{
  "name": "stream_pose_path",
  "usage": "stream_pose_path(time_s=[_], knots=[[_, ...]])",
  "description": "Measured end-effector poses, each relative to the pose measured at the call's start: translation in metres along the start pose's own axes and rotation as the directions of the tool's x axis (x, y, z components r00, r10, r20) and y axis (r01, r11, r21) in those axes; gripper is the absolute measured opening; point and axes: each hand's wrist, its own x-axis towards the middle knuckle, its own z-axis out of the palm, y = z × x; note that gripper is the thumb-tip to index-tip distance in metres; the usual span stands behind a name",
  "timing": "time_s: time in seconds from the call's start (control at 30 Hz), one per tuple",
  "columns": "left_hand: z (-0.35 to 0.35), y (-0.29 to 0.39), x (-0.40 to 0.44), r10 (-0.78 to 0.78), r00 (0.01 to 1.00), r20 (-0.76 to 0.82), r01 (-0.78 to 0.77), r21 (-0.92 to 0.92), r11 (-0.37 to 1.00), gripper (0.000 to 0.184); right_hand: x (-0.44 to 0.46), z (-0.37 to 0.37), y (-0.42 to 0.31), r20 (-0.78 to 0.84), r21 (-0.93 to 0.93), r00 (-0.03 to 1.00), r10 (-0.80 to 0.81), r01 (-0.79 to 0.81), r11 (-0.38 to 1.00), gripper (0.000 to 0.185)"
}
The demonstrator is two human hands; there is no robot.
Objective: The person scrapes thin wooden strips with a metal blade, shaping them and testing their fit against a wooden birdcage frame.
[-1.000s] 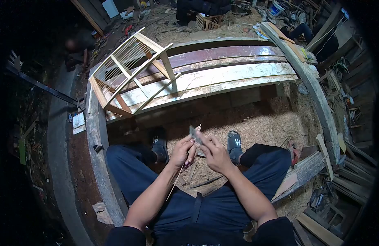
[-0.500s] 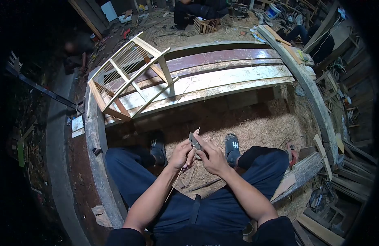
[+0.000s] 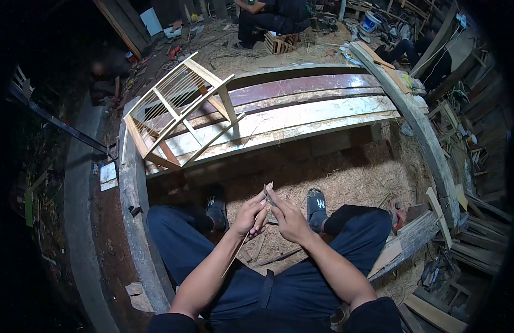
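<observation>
Above my lap, my left hand (image 3: 248, 217) is closed around a thin wooden strip (image 3: 232, 261), whose long end slants down past my wrist. My right hand (image 3: 291, 220) grips a small, dark, flat metal blade (image 3: 266, 192) at the strip's upper end. The two hands meet there, and fingers hide most of the contact. Beyond my hands, a light wooden frame with thin rods (image 3: 136, 137) rests tilted on the left part of a plank bench (image 3: 307, 114).
Heavy beams (image 3: 423, 133) stand at right and left (image 3: 136, 222). Shavings (image 3: 351, 177) cover the floor around my sandals (image 3: 316, 205). Scrap wood (image 3: 479, 244) is piled at right. Other people (image 3: 271, 22) sit at the back and sides.
My hands have come closer together, and the blade is turned more edge-on to me. The view has shifted slightly, so the bench and frame appear a little lower.
</observation>
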Motion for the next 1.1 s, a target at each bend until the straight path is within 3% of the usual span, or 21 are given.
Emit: stream_pose_path(time_s=[0.1, 0.13, 0.17, 0.23, 0.33, 0.37, 0.43, 0.57, 0.63, 0.77, 0.9, 0.97, 1.0, 1.03, 1.1], knots=[[0.002, -0.004, -0.001, -0.041, 0.998, -0.040, 0.041, 0.001, 0.999, 0.053, 0.004, -0.003, 0.000, -0.051, 0.058, 0.998, 0.047, -0.044, 0.997, 0.054], [0.004, -0.004, -0.002, -0.034, 0.998, -0.043, 0.034, 0.010, 0.999, 0.053, 0.006, -0.009, -0.005, -0.003, 0.041, 0.987, 0.160, -0.160, 0.986, 0.053], [0.002, -0.006, -0.002, -0.037, 0.998, -0.041, 0.038, 0.010, 0.999, 0.053, 0.002, -0.006, -0.005, -0.005, 0.042, 0.987, 0.163, -0.163, 0.986, 0.053], [-0.004, -0.004, 0.003, -0.011, 0.999, -0.035, 0.011, -0.002, 1.000, 0.053, -0.001, 0.000, -0.004, 0.009, -0.108, 0.997, 0.074, -0.072, 0.992, 0.052], [-0.002, -0.007, 0.000, 0.021, 0.999, -0.025, -0.020, 0.036, 0.999, 0.053, 0.001, 0.002, -0.003, -0.121, -0.080, 0.993, -0.017, 0.007, 0.997, 0.052], [-0.001, -0.008, 0.000, 0.017, 0.999, -0.030, -0.016, 0.037, 0.999, 0.053, 0.003, 0.000, -0.002, -0.120, -0.074, 0.993, -0.014, 0.005, 0.997, 0.052], [0.005, -0.003, 0.000, -0.019, 0.999, -0.041, 0.019, -0.006, 1.000, 0.054, 0.006, -0.008, -0.001, -0.021, -0.065, 0.989, 0.144, -0.146, 0.987, 0.052], [-0.001, -0.007, 0.001, -0.004, 0.999, -0.053, 0.005, 0.016, 1.000, 0.055, 0.002, 0.003, -0.002, -0.127, -0.006, 0.992, -0.026, 0.025, 1.000, 0.052], [0.001, -0.006, -0.001, -0.008, 0.999, -0.031, 0.008, 0.013, 1.000, 0.055, 0.006, -0.002, -0.001, -0.124, -0.031, 0.990, 0.063, -0.067, 0.997, 0.051], [0.002, 0.000, 0.000, 0.022, 0.998, -0.056, -0.023, -0.013, 1.000, 0.057, 0.004, -0.001, -0.005, -0.094, -0.096, 0.995, -0.011, 0.002, 0.995, 0.053], [0.002, -0.009, -0.002, 0.024, 0.999, -0.027, -0.023, 0.022, 0.999, 0.057, 0.008, -0.001, 0.002, -0.211, -0.011, 0.977, 0.037, -0.040, 0.999, 0.051], [0.003, -0.006, 0.000, 0.040, 0.999, -0.027, -0.040, 0.024, 0.999, 0.057, 0.003, -0.004, -0.008, -0.074, -0.059, 0.996, 0.041, -0.046, 0.997, 0.051], [0.003, -0.005, 0.000, 0.037, 0.999, -0.038, -0.037, 0.021, 0.999, 0.057, 0.000, -0.006, -0.020, 0.023, -0.101, 0.988, 0.151, -0.148, 0.984, 0.051], [0.002, -0.006, -0.001, 0.034, 0.998, -0.050, -0.034, 0.016, 0.999, 0.056, 0.003, -0.003, -0.012, 0.028, -0.102, 0.989, 0.147, -0.143, 0.984, 0.051], [0.002, -0.009, -0.001, 0.018, 0.999, -0.049, -0.017, 0.016, 1.000, 0.057, 0.010, 0.005, 0.004, -0.233, -0.048, 0.972, -0.010, -0.001, 0.999, 0.051]])
